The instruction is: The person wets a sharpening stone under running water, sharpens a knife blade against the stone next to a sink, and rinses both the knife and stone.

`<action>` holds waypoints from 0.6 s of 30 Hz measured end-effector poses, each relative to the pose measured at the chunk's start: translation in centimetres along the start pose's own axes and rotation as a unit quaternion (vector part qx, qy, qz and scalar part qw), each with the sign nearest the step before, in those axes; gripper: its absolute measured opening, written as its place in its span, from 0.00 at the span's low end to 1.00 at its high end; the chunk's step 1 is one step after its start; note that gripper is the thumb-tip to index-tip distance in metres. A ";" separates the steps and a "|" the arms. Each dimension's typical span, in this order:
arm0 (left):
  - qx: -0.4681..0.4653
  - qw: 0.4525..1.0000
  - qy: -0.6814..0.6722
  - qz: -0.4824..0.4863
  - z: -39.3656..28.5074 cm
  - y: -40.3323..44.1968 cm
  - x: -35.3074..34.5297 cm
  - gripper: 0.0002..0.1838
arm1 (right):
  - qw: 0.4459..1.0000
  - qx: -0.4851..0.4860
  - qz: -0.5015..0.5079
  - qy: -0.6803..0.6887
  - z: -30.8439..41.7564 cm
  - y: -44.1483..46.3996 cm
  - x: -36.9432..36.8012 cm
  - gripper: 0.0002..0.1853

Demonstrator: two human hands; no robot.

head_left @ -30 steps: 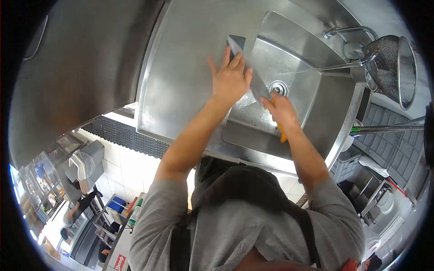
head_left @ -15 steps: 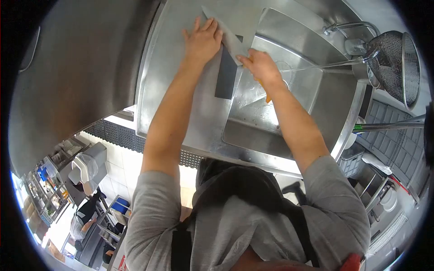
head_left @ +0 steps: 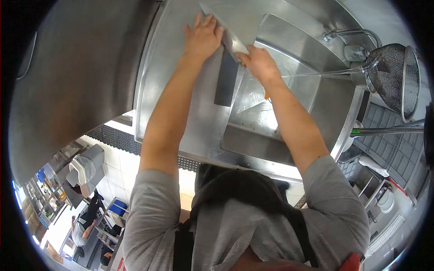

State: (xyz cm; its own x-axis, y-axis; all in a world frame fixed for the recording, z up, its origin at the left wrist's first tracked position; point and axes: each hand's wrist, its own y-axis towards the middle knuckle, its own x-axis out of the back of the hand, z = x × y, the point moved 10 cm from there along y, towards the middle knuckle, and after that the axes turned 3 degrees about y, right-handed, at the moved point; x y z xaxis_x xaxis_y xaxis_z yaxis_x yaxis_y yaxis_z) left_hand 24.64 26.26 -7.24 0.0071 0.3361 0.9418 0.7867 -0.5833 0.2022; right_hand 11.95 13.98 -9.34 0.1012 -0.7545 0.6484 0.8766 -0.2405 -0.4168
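A large knife [head_left: 231, 40] lies slantwise across a dark flat stone [head_left: 227, 81] at the left edge of the sink, its tip toward the top left. My right hand [head_left: 261, 63] is closed round its orange handle [head_left: 266, 95], which shows below the palm. My left hand [head_left: 203, 38] rests with spread fingers against the blade near the tip. The upper part of the stone is hidden under the blade and my hand.
The steel sink basin [head_left: 289, 113] is to the right, with a faucet [head_left: 352, 33] behind it and mesh strainers [head_left: 389, 77] at its right. Green-marked poles [head_left: 384, 131] stick out at the right. A co-worker [head_left: 82, 230] is far off at the lower left.
From over the stone's upper end beside the basin, both hands and the knife have moved up and left, uncovering most of the stone. Over the last half second they have hardly shifted.
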 end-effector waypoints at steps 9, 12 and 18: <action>0.036 0.997 0.011 0.074 -6.0 -13.4 0.9 0.36 | 0.994 -0.067 0.081 0.014 -5.4 -10.9 -4.4 0.26; 0.015 1.000 0.015 0.010 -2.0 -2.7 -1.3 0.36 | 1.000 0.009 -0.015 0.017 -1.9 -1.1 -0.7 0.25; 0.004 0.997 0.044 0.060 -4.2 -8.4 -1.3 0.37 | 0.999 -0.023 0.038 0.009 -3.9 -7.4 -3.3 0.26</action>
State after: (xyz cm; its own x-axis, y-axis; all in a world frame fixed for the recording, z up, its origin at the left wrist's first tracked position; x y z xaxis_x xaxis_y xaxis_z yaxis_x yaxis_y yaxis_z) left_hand 15.40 27.60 -9.06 0.0473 0.1974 0.9792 0.7884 -0.6092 0.0847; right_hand 3.26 15.92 -10.87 0.1581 -0.7819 0.6031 0.8439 -0.2101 -0.4937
